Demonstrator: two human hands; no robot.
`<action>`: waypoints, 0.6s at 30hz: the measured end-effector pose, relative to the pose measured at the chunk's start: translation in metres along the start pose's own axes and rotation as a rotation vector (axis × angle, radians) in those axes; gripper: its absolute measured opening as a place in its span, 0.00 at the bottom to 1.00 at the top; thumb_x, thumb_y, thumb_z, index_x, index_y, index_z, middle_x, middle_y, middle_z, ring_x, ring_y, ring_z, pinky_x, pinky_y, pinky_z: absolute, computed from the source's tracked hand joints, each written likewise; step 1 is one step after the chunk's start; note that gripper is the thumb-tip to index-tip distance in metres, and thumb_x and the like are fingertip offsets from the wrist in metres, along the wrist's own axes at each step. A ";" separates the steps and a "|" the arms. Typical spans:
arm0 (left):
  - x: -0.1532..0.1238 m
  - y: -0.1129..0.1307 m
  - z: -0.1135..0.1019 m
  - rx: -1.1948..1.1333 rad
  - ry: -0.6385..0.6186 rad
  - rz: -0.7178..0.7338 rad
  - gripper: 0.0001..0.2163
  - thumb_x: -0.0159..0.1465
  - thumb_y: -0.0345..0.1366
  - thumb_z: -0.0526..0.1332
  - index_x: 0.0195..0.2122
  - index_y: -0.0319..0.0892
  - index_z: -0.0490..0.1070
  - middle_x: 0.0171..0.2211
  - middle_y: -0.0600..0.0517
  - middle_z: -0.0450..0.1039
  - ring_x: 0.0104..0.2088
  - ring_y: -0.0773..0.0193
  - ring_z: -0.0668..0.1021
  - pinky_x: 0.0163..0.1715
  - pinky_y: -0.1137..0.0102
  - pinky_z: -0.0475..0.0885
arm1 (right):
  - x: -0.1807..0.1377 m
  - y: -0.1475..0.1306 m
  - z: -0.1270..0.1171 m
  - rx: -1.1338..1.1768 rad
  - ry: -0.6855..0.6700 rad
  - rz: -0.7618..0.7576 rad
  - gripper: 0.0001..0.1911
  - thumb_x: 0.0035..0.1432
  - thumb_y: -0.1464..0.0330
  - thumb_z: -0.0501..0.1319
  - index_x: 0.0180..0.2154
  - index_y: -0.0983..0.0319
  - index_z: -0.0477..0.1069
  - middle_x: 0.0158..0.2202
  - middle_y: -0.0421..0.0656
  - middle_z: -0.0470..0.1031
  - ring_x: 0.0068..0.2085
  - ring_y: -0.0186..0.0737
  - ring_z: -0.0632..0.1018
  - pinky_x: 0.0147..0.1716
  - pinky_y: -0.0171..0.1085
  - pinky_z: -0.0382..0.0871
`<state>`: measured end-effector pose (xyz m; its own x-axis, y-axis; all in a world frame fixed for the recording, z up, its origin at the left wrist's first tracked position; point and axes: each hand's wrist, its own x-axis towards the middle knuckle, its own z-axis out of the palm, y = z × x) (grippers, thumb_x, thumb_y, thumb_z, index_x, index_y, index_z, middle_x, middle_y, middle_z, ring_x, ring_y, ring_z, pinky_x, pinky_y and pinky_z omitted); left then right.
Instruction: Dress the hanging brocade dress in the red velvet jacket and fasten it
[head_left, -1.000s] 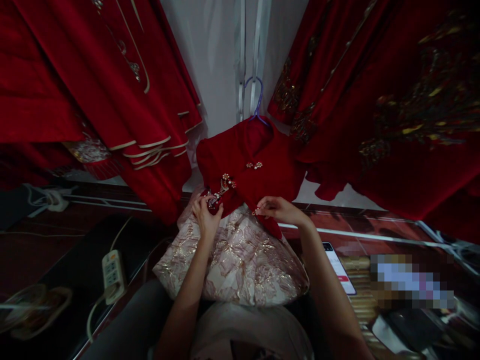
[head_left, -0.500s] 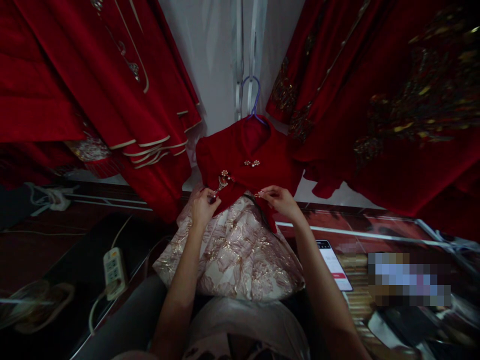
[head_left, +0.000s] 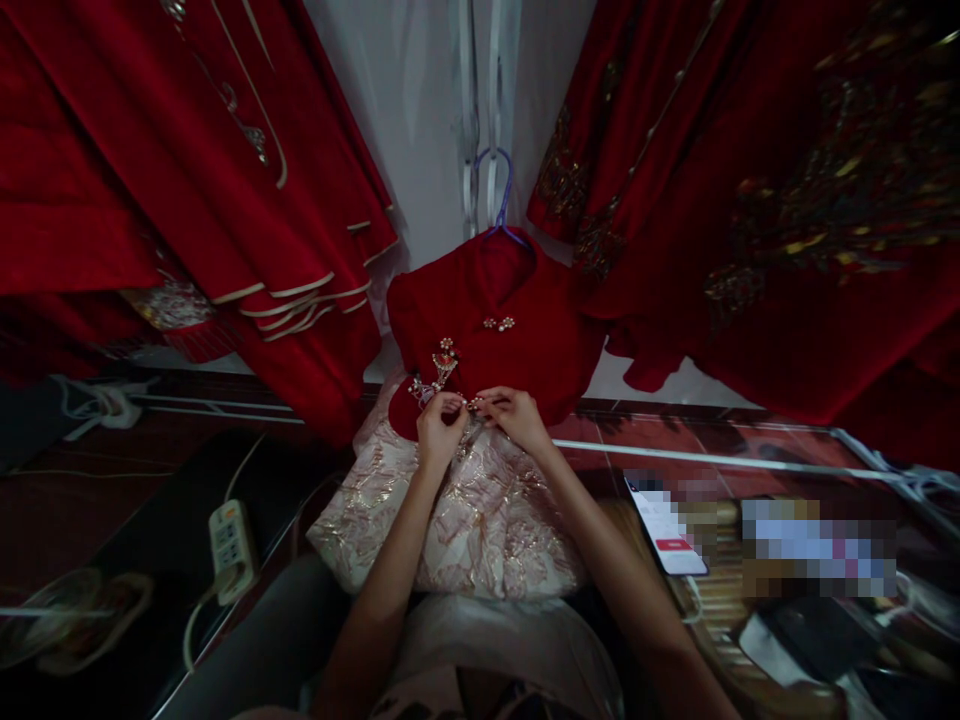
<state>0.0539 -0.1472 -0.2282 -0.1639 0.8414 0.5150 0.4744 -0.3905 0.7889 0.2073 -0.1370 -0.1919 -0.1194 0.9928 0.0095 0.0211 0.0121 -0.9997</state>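
A red top (head_left: 525, 355) with a cream-and-gold brocade skirt (head_left: 480, 520) below it hangs on a purple hanger (head_left: 504, 195) in front of me. My left hand (head_left: 441, 425) is closed in a pinch at the front of the top's lower edge. Close against it, my right hand (head_left: 514, 415) pinches a small ornamental clasp (head_left: 472, 405) between thumb and finger. Which fingertips bear on which half of the clasp is too small to tell. A jewelled flower ornament (head_left: 444, 365) with a dangling piece lies above my left hand. Another flower clasp (head_left: 499, 324) sits below the collar.
Red garments (head_left: 285, 230) hang at the left, and more embroidered red ones (head_left: 750, 250) at the right. A power strip (head_left: 232, 545) lies at lower left. A phone (head_left: 667, 530) rests on a slatted wooden surface (head_left: 720, 625) at lower right. A white rail (head_left: 720, 460) runs low behind.
Both hands have come together at the middle of the top's lower edge, the left moving right and the right moving left. The front edges of the top are drawn together.
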 end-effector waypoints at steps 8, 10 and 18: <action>0.003 0.002 0.001 -0.137 -0.056 -0.167 0.08 0.53 0.33 0.65 0.35 0.40 0.73 0.31 0.50 0.78 0.32 0.65 0.79 0.38 0.69 0.76 | 0.000 0.013 0.011 -0.132 0.116 -0.163 0.09 0.54 0.67 0.62 0.38 0.62 0.75 0.38 0.45 0.80 0.37 0.38 0.81 0.40 0.37 0.77; 0.003 0.001 0.003 -0.127 -0.044 -0.193 0.07 0.53 0.33 0.65 0.34 0.40 0.73 0.30 0.50 0.78 0.31 0.65 0.79 0.37 0.69 0.76 | -0.001 0.013 0.013 -0.172 0.126 -0.173 0.09 0.54 0.67 0.62 0.38 0.62 0.75 0.38 0.45 0.80 0.37 0.38 0.81 0.40 0.37 0.76; 0.003 -0.002 0.002 -0.190 -0.049 -0.210 0.07 0.54 0.33 0.64 0.34 0.39 0.73 0.31 0.49 0.78 0.31 0.66 0.79 0.36 0.69 0.76 | 0.000 0.017 0.016 -0.142 0.126 -0.188 0.10 0.55 0.66 0.61 0.39 0.63 0.74 0.36 0.46 0.78 0.34 0.38 0.79 0.34 0.37 0.76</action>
<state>0.0543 -0.1428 -0.2292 -0.1977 0.9265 0.3202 0.2629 -0.2646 0.9278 0.1920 -0.1392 -0.2095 -0.0096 0.9784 0.2065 0.1501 0.2056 -0.9671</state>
